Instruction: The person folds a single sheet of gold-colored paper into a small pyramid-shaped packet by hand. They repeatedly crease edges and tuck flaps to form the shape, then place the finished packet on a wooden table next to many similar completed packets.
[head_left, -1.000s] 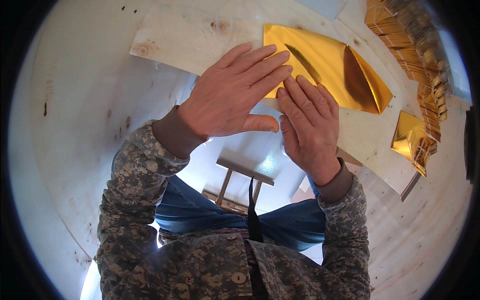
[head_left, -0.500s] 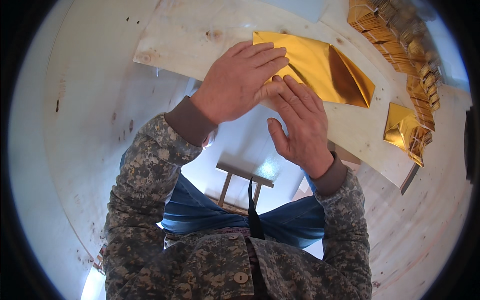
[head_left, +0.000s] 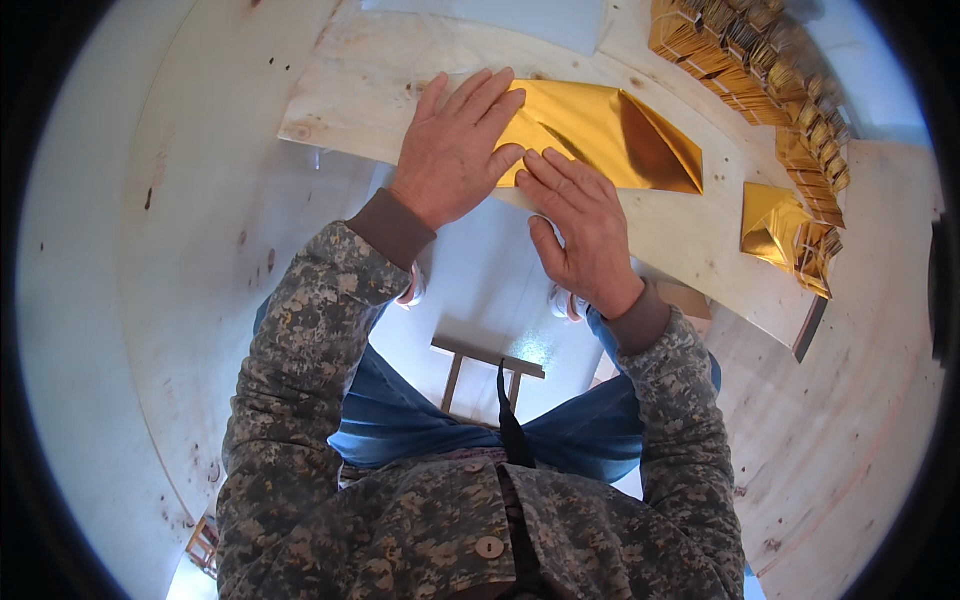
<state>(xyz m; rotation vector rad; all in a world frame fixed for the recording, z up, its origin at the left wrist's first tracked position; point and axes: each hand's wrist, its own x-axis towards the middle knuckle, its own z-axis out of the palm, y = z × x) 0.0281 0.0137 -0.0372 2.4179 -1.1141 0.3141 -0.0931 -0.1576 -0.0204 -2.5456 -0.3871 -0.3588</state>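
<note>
A folded sheet of shiny gold foil paper (head_left: 585,115) lies on the wooden board, its right end slanting to a point with a darker folded flap. My left hand (head_left: 450,145) rests flat over the sheet's left end, palm down, fingers stretched toward the far side. Along the near edge of the paper, my right hand (head_left: 580,220) lays its fingertips on the foil, with the thumb held apart. Both hands are open and grip nothing. The left end of the paper is hidden under the left hand.
Stacked bundles of folded gold paper (head_left: 740,80) curve along the far right of the wooden board (head_left: 720,240). Nearer stands a smaller folded gold piece (head_left: 770,225). A pale translucent sheet (head_left: 500,18) lies at the back. Below the board is a wooden stool-like frame (head_left: 485,355).
My left hand has spread its fingers and turned farther forward. The right hand has shifted slightly left, and the hands are a little farther apart. The whole view has shifted somewhat.
</note>
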